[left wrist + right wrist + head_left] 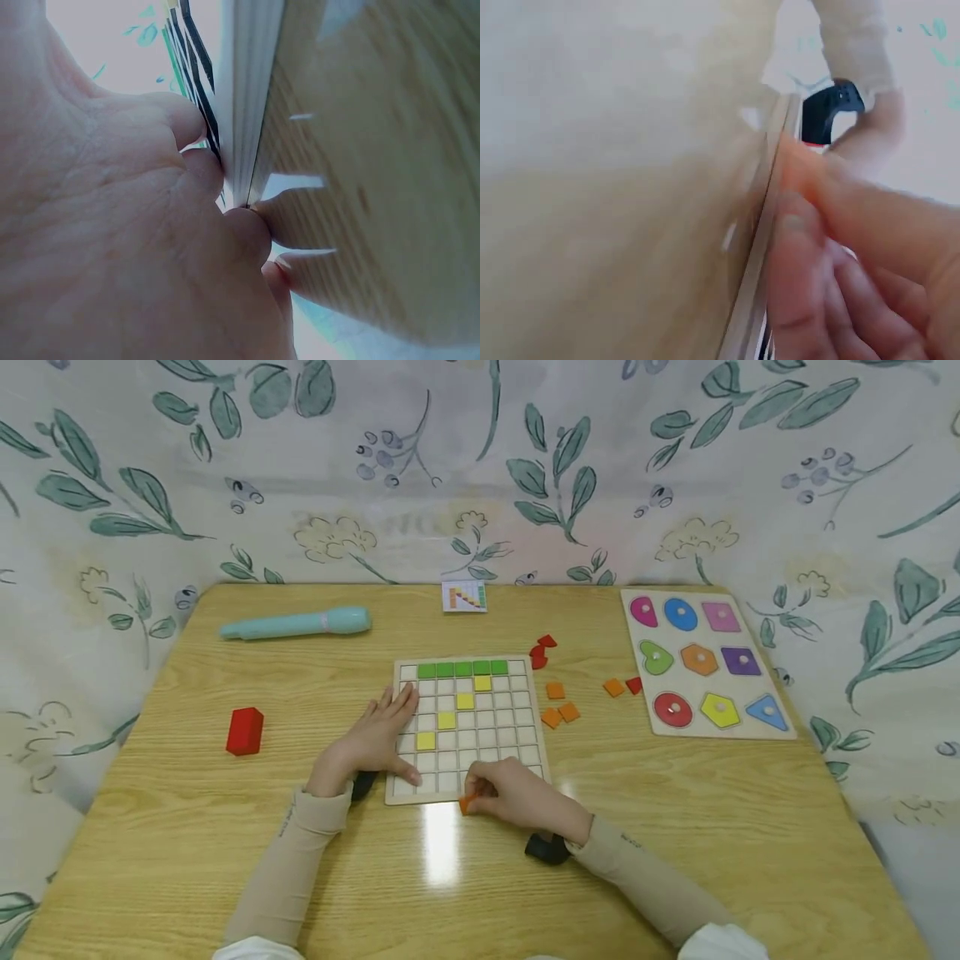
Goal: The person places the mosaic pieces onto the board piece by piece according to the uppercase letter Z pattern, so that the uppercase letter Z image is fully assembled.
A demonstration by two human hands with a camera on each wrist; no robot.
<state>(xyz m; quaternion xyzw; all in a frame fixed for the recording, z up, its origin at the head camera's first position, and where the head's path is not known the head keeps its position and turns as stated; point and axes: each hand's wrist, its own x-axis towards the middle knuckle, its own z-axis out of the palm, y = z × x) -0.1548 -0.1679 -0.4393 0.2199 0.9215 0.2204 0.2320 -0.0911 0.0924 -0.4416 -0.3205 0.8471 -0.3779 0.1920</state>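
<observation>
As the right hand (517, 792) pinches an orange tile (466, 806) at the near rim of the grid board (505, 717), tile placing looks to be the step in hand. Next move probably calls for lowering it flat into the grid. Left hand (377, 737) spread, fingers nearly straight, on the board's left side, grasping nothing. Beyond: yellow tiles (447, 720) on a diagonal, then a row of green tiles (464, 669). Farthest: small patterned card (464, 597).

A teal pen-shaped object (296, 623) is laid near the far left corner of the table (787, 843). A red block (244, 732) is set towards the left edge. A board of coloured shapes (678, 684) is placed by the far right corner. Beyond the far edge, leaf-patterned cloth (450, 443) is seen.
</observation>
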